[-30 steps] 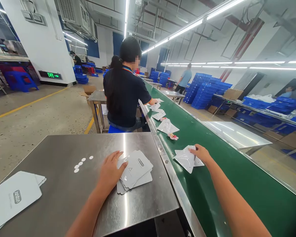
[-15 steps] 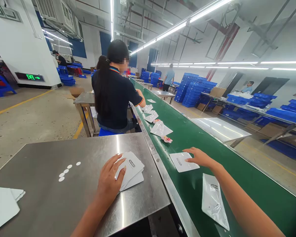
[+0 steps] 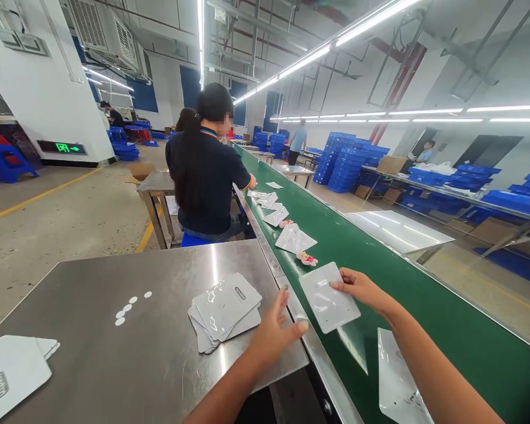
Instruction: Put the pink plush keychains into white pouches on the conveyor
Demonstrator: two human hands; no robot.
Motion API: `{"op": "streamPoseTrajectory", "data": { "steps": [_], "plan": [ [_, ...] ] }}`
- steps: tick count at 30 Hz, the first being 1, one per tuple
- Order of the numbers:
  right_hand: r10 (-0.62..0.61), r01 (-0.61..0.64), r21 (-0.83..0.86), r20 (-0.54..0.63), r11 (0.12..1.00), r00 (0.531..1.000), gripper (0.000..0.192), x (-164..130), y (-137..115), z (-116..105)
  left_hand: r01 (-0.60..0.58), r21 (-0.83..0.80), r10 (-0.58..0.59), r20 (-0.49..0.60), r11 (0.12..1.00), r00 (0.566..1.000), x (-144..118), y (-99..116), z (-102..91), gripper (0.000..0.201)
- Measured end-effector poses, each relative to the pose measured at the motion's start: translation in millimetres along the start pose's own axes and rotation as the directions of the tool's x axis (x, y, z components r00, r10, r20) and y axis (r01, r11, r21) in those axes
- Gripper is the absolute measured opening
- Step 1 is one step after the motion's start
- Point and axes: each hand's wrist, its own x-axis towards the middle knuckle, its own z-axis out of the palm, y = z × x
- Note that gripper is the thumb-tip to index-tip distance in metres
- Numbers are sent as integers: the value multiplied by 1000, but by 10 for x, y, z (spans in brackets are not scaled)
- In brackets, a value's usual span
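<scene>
My right hand (image 3: 357, 287) pinches the edge of a flat white pouch (image 3: 329, 300), raised and tilted over the green conveyor belt (image 3: 380, 277). My left hand (image 3: 276, 330) is at the table edge by the belt's metal rail, its thumb and fingers apart, holding nothing. Left of it lies a fanned stack of white pouches (image 3: 227, 306) with a small dark label on the top one. Beneath my right forearm another white pouch (image 3: 400, 377) rests on the belt, partly hidden by the arm.
Several pouches (image 3: 294, 238) and a small pink figure (image 3: 307, 258) lie farther up the belt. White round stickers (image 3: 128, 308) and another pouch stack (image 3: 15, 371) are on the metal table (image 3: 159, 359). A co-worker (image 3: 207, 171) sits ahead at the belt's left side.
My right hand has lifted the pouch off the belt and tilted it up. My left hand has left the pouch stack and moved right toward the belt.
</scene>
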Motion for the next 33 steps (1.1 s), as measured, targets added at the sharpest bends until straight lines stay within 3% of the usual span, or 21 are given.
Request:
{"op": "streamPoseTrajectory", "data": {
  "steps": [2,5,8,10,13,18,22,27,33],
  "plan": [
    [-33,50,281,-64,958,997,40,-165,-151,169,59,-236,-29,128,970,991,179,11,199,80],
    [-46,53,411,-28,910,999,43,-203,-282,384,135,-477,-55,178,868,983,332,-25,360,60],
    [16,-24,298,31,954,999,46,12,-257,379,177,-594,-211,12,785,977,393,-164,363,53],
    [155,-142,178,-62,974,986,50,238,-174,283,165,-619,-257,-63,768,964,415,-275,302,51],
    [309,-289,122,-207,950,928,55,572,-26,208,155,-594,-244,-72,790,967,422,-384,213,48],
    [258,-243,87,-318,966,912,33,772,0,358,118,-501,-161,-45,857,986,398,-413,229,45],
    [112,-112,26,-416,993,902,24,443,-250,223,79,-363,-85,0,929,996,355,-379,307,42],
    [-93,125,90,-296,988,951,37,-327,-693,-55,35,-135,-25,72,990,997,276,-297,432,34],
    [-76,42,-194,-171,980,982,31,-910,-883,-66,14,120,-25,90,993,996,173,-279,546,31]
  ]
}}
